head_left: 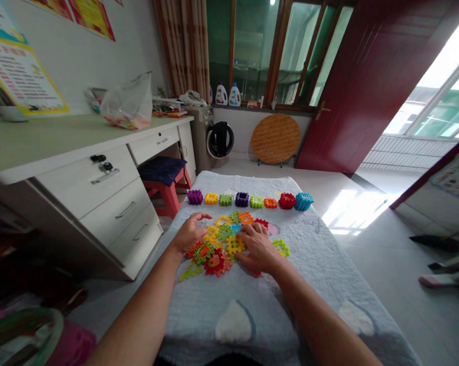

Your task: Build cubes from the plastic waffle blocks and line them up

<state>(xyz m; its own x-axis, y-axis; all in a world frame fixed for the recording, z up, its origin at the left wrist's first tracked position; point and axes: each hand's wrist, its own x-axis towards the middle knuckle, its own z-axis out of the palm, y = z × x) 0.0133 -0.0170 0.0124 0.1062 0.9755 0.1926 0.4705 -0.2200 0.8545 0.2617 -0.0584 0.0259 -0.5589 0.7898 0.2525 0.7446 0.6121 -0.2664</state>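
Eight row blocks [242, 202]: lined up on the cloth [229, 295], far side of the heap; a careless fwd shove of pcs could knock 1 or 2 crooked.
Loose pcs [225, 233]: flat, overlapping heap betw. my hands; notched edges could snag, so lifting 1 might drag its nbrs.
L hand [189, 236]: part open at heap's L edge, thumb & index apart, nothing visibly held; can't see under the palm.
R hand [257, 246]: palm down, fingers bent over pcs; can't tell if any's gripped.
Yellow block [235, 245]: right by my R fingertips; pressing off-centre might pop its joints, I'd guess.
Lime pc [281, 247]: just R of my R hand, easy to sweep away w/ the wrist.
Cloth folds: soft, uneven; bunching could tilt pcs.
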